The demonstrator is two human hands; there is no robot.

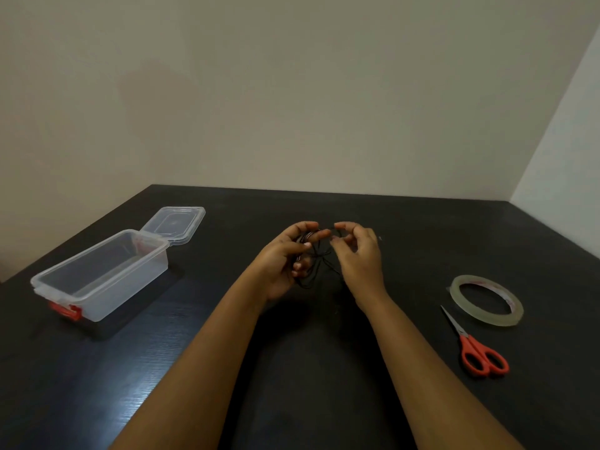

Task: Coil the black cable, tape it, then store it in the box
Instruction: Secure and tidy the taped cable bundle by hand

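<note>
Forearms, both bare, enter from 6 o'clock and converge over the middle of the table (324, 368), a flat, dark, matt surface with a faint grain. Left hand (282, 261): fingers curled round a bundle of the black cable (319, 254), holding it just above the table at centre. Cable is thin and gathered in several loose loops; the bundle's long axis runs roughly from 12 to 6 o'clock through the left palm, and slack strands fan out of it toward 4 o'clock, under the right hand. Where the cable's ends point cannot be determined against the dark surface. Right hand (358, 259): just beside the left, fingers curled, thumb and forefinger drawn narrow near a strand at the top of the bundle; whether they actually pinch it cannot be told. Box (97, 297) at 9 o'clock: rectangular, clear plastic, rounded corners, long axis running from 8 toward 2 o'clock, nothing visible inside. Red latch (66, 310) sits on its near end. Its clear lid (175, 222) is open, tilted back off the far end. Tape roll (487, 319) at 3 o'clock: a flat ring of translucent tape lying on its side. Scissors (470, 345) just beside it at 4 o'clock: closed steel blades pointing to 11 o'clock, red plastic handles. Plain pale wall (292, 92) stands behind.
</note>
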